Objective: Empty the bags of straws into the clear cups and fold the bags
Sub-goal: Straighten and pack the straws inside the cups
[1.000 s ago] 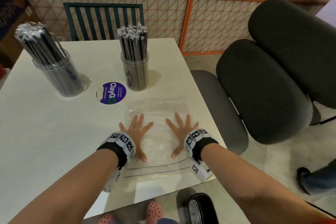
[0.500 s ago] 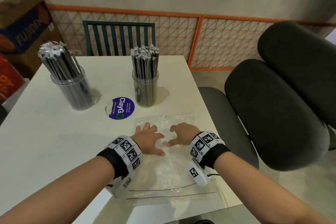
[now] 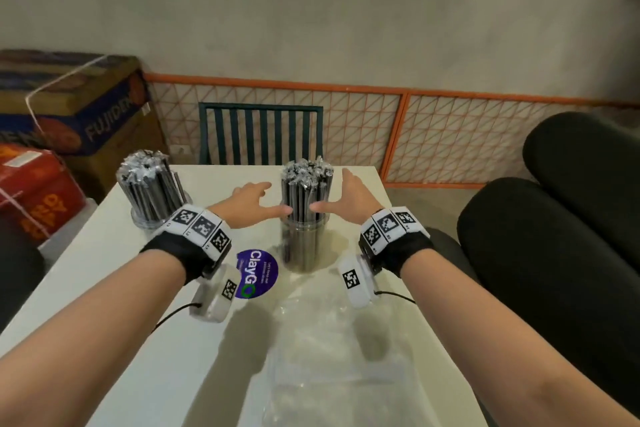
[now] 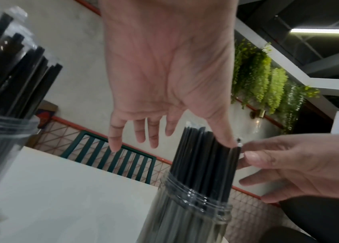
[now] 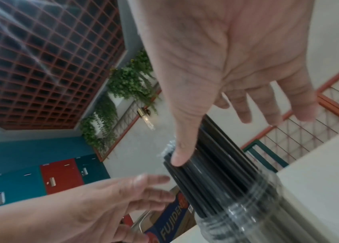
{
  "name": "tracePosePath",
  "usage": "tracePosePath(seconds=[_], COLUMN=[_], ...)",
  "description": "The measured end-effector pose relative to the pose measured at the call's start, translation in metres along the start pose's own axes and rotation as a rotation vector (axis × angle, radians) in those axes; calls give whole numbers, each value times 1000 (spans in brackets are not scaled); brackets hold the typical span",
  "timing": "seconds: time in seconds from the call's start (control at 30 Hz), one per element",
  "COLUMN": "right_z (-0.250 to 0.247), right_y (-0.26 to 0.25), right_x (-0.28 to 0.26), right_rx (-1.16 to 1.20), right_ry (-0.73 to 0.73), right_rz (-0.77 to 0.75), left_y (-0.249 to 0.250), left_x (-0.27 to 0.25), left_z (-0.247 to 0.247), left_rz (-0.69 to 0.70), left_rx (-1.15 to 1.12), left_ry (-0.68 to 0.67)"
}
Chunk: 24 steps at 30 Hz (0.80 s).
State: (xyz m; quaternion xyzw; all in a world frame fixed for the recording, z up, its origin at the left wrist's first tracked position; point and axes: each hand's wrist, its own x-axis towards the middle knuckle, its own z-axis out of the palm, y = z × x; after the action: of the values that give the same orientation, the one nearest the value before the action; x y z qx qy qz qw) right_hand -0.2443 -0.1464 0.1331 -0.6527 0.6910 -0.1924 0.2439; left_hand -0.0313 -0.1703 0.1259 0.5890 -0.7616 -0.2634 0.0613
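Two clear cups stand on the white table, each packed with black wrapped straws: the left cup [image 3: 152, 215] and the right cup [image 3: 304, 250]. My left hand [image 3: 254, 199] and right hand [image 3: 349, 198] flank the right cup's straws [image 3: 304, 191], fingers spread and straight. Each thumb tip touches the bundle from its own side, as the left wrist view shows for the left thumb [image 4: 225, 139] and the right wrist view for the right thumb [image 5: 180, 156]. Neither hand curls round anything. The empty clear bag [image 3: 339, 354] lies flat on the table near me.
A purple ClayGo sticker [image 3: 258, 274] lies between the cups. A green chair back [image 3: 259, 135] stands behind the table's far edge [image 3: 242, 168]. Dark padded chairs [image 3: 554, 253] crowd the right side. Cardboard boxes [image 3: 69, 114] are stacked at the left.
Both hands lifted off the flat bag and moved forward to the right cup, where they now bracket the straws. The bag stays flat on the table.
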Motion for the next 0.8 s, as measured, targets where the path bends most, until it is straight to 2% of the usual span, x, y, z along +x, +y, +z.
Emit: tracePosePath(seconds=[0.17,0.33,0.47,0.57,0.67,0.73,0.8], right_z=[25,46,34,16,5,12,26], right_y=[7,17,15,12,15,18,17], right_x=[17,29,29,33,32,30,27], right_rx=[222,320,363,323,243,224,243], right_ry=[2,19,-18,-63,-151,-181,-152], right_rz=[-15,-59,-76,-86,-67,-38,-21], left_y=[11,22,23,20,12,7,3], left_x=[24,45,55,57,56,55,53], left_z=[9,29,27,9,-5,-8,-6], left_rz=[138,191,217,270,238,206,186], left_rx=[-398,-619,-626,-534,-434,-395,-428], left_ry=[-91,-36,32,-83,-206,-239,-241])
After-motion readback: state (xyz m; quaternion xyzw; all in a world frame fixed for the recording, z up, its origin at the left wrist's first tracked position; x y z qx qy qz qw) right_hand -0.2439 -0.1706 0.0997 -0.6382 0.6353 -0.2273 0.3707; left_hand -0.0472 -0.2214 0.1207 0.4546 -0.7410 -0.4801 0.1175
